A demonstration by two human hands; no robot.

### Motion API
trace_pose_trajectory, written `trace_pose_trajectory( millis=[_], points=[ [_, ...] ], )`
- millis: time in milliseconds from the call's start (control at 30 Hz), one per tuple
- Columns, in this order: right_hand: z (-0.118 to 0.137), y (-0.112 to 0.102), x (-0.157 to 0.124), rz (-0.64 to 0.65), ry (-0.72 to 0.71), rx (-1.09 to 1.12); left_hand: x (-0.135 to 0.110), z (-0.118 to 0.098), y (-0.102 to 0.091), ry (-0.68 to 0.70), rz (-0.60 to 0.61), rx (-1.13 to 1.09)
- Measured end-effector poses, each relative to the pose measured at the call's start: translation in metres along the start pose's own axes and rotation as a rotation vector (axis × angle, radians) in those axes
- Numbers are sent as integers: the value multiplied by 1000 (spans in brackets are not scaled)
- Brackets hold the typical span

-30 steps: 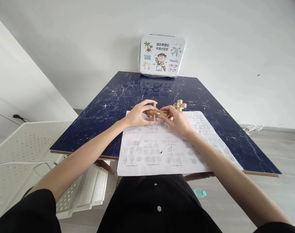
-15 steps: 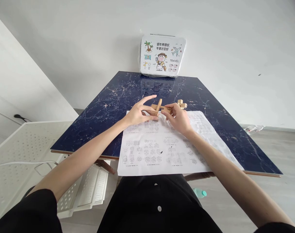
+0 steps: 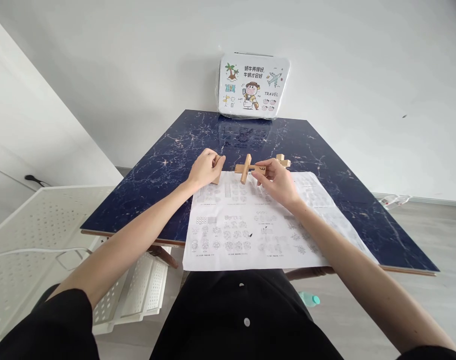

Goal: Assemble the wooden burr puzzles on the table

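Observation:
My right hand (image 3: pixel 276 181) grips the right end of a flat wooden puzzle piece (image 3: pixel 261 169) with a dark mark on it. A rounded wooden stick (image 3: pixel 246 169) crosses that piece near its left end, the two forming a cross. To the left, my left hand (image 3: pixel 207 168) is closed on another wooden puzzle piece (image 3: pixel 216 179), mostly hidden by the fingers. Both hands are over the top edge of a printed instruction sheet (image 3: pixel 220 207). Beyond my right hand, more joined wooden pieces (image 3: pixel 282 160) lie on the table.
The dark blue marbled table (image 3: pixel 153 170) carries the sheet. A white cartoon-printed case (image 3: pixel 235 107) stands at its far edge against the wall. White perforated shelving (image 3: pixel 55 215) is at the left. Below right, a green-capped bottle (image 3: pixel 308 299) lies on the floor.
My left hand has moved left, away from the crossed pieces, and now holds a separate wooden piece. The right hand keeps its grip in nearly the same spot.

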State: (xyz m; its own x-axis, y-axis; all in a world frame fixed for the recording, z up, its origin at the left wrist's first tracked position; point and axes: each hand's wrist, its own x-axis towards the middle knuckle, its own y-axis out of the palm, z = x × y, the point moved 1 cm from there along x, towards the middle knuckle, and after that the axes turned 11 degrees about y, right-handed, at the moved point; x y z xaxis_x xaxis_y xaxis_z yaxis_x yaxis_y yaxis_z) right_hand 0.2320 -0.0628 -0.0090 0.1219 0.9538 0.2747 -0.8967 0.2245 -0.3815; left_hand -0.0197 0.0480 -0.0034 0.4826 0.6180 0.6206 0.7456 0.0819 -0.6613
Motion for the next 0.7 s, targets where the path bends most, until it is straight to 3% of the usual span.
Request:
trace_pose_trajectory(
  millis=[133,233,333,433,533,600,700],
  points=[
    [6,3,-5,81,0,1,-7,22,11,-22,-5,134],
    [6,5,-5,119,3,30,-9,24,11,-54,-17,192],
    [3,6,-3,127,22,84,-5,7,4,54,-1,140],
    [2,5,0,129,45,143,-1,-21,-5,169,45,-62],
    [5,4,-1,160,68,194,-2,-43,-6,196,211,-298],
    [7,4,-2,202,81,213,-5,-51,-3,232,293,-382],
    [10,4,-3,262,83,227,-8,-55,0,240,285,-435]
  ],
)
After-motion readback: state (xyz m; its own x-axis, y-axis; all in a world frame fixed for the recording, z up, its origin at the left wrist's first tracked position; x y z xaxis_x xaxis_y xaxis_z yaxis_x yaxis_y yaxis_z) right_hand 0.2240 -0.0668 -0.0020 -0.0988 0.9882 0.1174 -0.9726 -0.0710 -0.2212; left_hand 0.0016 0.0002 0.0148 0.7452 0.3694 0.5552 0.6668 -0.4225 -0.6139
